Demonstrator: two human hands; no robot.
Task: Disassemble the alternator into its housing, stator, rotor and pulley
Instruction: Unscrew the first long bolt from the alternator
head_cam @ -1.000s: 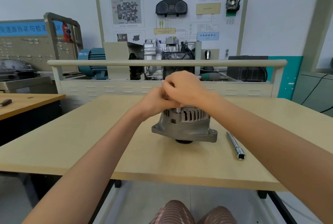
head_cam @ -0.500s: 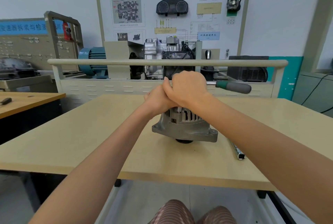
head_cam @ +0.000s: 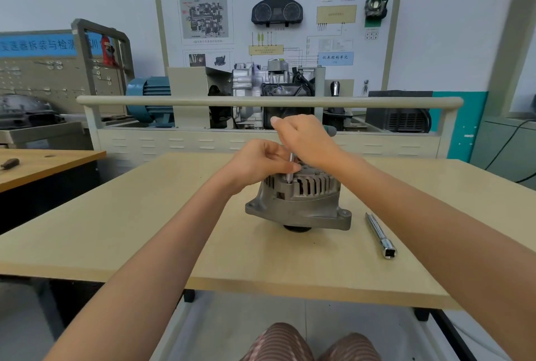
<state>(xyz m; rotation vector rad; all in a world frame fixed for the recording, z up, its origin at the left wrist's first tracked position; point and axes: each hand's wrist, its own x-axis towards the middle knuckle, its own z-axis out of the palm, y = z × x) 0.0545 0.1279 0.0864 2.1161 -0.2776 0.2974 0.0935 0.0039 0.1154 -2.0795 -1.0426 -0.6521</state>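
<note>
A grey alternator (head_cam: 301, 204) stands on the beige table (head_cam: 145, 230), its black pulley (head_cam: 296, 228) facing down and mostly hidden. A thin metal tool shaft (head_cam: 290, 170) stands upright on the top rim of the housing. My left hand (head_cam: 259, 164) pinches that shaft near its lower end. Above it my right hand (head_cam: 307, 138) grips the tool's handle, of which a green tip (head_cam: 330, 129) peeks out past the fist. The rotor and stator stay hidden inside the slotted housing.
A chrome socket extension bar (head_cam: 380, 236) lies on the table right of the alternator. Behind the table stands a training bench with a rail (head_cam: 261, 101), a gearbox (head_cam: 261, 82) and a blue motor (head_cam: 150, 99). A second table (head_cam: 43, 163) at left carries a screwdriver (head_cam: 10, 163).
The right hand has lifted and turned, so the long green handle seen pointing right is now mostly hidden by the fist. The hands have parted, exposing the upright shaft.
</note>
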